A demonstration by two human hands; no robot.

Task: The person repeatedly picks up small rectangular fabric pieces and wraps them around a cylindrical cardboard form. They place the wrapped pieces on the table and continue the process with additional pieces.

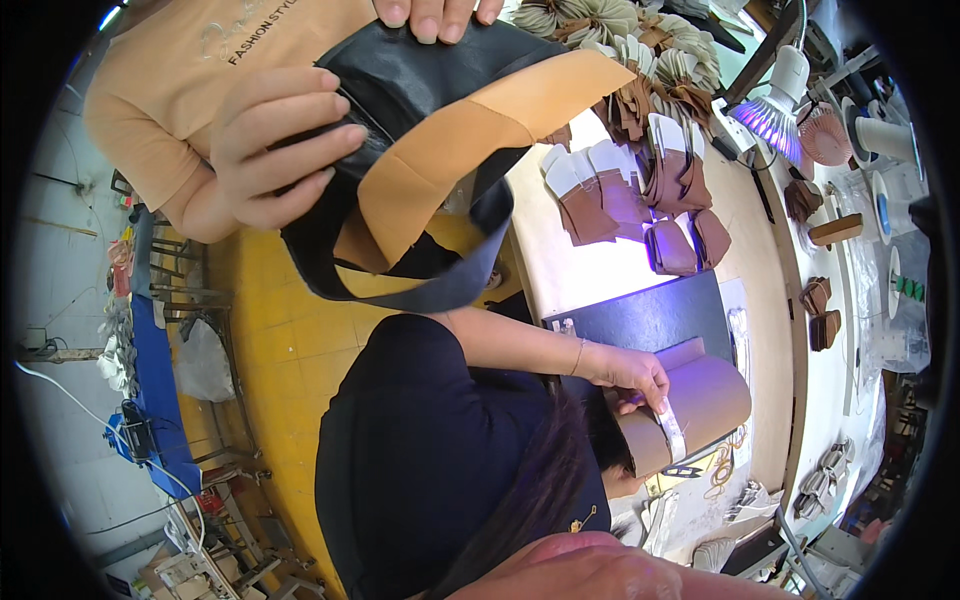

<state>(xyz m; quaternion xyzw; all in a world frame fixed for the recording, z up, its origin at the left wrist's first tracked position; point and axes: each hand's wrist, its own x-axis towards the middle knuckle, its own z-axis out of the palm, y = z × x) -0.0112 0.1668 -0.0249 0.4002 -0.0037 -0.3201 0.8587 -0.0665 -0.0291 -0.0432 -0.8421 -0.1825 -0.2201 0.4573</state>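
My left hand, at the end of the arm with a thin bracelet, is closed at the fingertips on a white strip. This strip lies across a brown curved sheet, rounded like a roll, on the worktable. Low at the sheet's near end shows a bit of my right hand; its fingers are hidden. Beside it lies a small dark hand tool. A dark flat board sits behind the sheet. Close in front, a co-worker's hands hold up a black leather piece with a tan band.
Stacks of brown cut pieces with white tabs lie on the lit table. A lamp glows purple above its far side. Spools stand at the right edge. Over the yellow floor, stools and a blue-covered bench stand left.
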